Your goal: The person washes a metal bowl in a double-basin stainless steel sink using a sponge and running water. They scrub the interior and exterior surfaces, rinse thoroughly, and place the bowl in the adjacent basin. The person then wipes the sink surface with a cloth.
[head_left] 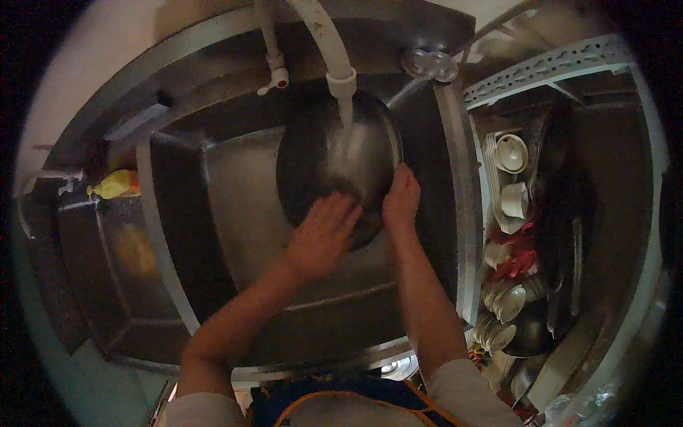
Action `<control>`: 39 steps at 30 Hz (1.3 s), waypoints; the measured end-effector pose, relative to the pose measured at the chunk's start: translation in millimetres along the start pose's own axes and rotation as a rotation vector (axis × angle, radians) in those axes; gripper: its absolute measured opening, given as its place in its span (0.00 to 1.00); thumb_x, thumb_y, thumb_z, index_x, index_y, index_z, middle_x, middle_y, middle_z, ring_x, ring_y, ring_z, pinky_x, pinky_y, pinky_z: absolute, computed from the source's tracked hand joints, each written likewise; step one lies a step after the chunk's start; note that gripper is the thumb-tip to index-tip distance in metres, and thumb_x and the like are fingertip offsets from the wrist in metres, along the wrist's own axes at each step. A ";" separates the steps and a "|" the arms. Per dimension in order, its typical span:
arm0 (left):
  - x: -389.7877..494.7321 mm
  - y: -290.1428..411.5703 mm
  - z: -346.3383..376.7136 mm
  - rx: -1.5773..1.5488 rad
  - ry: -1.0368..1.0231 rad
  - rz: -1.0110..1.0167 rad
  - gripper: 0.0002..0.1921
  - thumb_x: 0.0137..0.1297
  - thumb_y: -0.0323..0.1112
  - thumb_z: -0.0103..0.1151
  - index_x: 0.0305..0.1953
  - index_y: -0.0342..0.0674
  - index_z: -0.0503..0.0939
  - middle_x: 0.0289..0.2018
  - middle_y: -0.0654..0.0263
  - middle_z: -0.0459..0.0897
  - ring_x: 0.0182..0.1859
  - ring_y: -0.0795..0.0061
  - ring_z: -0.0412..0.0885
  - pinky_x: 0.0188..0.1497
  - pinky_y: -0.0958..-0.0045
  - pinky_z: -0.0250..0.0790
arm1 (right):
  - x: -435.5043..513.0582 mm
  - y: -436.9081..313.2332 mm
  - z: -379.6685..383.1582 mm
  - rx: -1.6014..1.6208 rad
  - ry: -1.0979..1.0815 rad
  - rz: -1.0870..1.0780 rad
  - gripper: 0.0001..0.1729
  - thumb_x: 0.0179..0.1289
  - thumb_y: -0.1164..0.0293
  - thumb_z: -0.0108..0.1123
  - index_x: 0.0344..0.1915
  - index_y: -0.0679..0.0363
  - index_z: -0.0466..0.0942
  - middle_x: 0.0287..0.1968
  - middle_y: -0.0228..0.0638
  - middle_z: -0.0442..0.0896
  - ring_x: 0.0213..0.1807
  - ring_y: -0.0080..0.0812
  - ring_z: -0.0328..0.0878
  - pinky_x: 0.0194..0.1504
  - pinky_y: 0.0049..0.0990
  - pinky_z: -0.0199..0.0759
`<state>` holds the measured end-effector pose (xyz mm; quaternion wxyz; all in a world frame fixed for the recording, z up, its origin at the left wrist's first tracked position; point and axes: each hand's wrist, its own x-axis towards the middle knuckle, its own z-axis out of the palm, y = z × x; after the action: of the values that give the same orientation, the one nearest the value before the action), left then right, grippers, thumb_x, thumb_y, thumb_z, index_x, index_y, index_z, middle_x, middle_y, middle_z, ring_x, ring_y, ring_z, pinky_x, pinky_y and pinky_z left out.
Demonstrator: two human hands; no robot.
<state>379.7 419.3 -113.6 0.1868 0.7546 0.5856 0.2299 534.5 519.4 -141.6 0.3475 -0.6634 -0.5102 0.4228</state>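
Observation:
A large dark metal wok or pan stands tilted in a stainless steel sink basin. Water runs into it from a thick white plastic pipe. My right hand grips the pan's right rim. With fingers spread flat, my left hand lies over the pan's lower inner part; whether anything is under the palm cannot be seen. Beside the pipe, a smaller white tap hangs above the basin.
A second basin lies left, with a yellow bottle at its back edge. On the right, a shelf holds stacked white dishes, bowls, a red cloth or bag and more stacked dishes. Round metal items sit at the back rim.

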 end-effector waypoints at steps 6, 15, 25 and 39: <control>67.8 -25.4 -10.9 -0.191 0.344 -0.329 0.24 0.60 0.33 0.56 0.57 0.31 0.68 0.64 0.43 0.63 0.67 0.41 0.60 0.69 0.48 0.52 | -15.1 -4.4 2.0 -0.031 -0.053 -0.077 0.24 0.73 0.58 0.42 0.38 0.72 0.74 0.31 0.38 0.76 0.35 0.28 0.67 0.40 0.29 0.64; 14.2 8.4 -1.6 0.015 0.067 0.063 0.28 0.65 0.40 0.52 0.61 0.26 0.64 0.62 0.41 0.66 0.65 0.44 0.62 0.69 0.57 0.54 | -8.4 5.1 11.4 0.012 0.068 -0.165 0.22 0.72 0.59 0.44 0.36 0.70 0.74 0.27 0.34 0.72 0.32 0.27 0.64 0.37 0.29 0.63; 39.5 -11.8 -1.4 -0.351 0.269 -0.255 0.26 0.67 0.39 0.49 0.60 0.25 0.63 0.62 0.40 0.64 0.66 0.42 0.61 0.69 0.54 0.53 | -13.9 15.4 -11.4 -0.179 -0.067 -0.036 0.19 0.71 0.63 0.48 0.41 0.70 0.76 0.31 0.37 0.79 0.33 0.25 0.70 0.36 0.28 0.66; 12.4 -55.8 60.0 -0.323 0.262 -0.349 0.27 0.69 0.35 0.40 0.67 0.30 0.57 0.68 0.43 0.56 0.71 0.46 0.53 0.73 0.56 0.45 | -29.1 4.9 -26.9 -0.212 -0.103 -0.029 0.20 0.72 0.61 0.48 0.50 0.67 0.75 0.43 0.52 0.81 0.43 0.48 0.79 0.46 0.39 0.71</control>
<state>371.6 444.1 -192.3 0.2641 0.5665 0.6816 0.3805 557.5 489.2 -129.3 0.2549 -0.6663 -0.5788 0.3952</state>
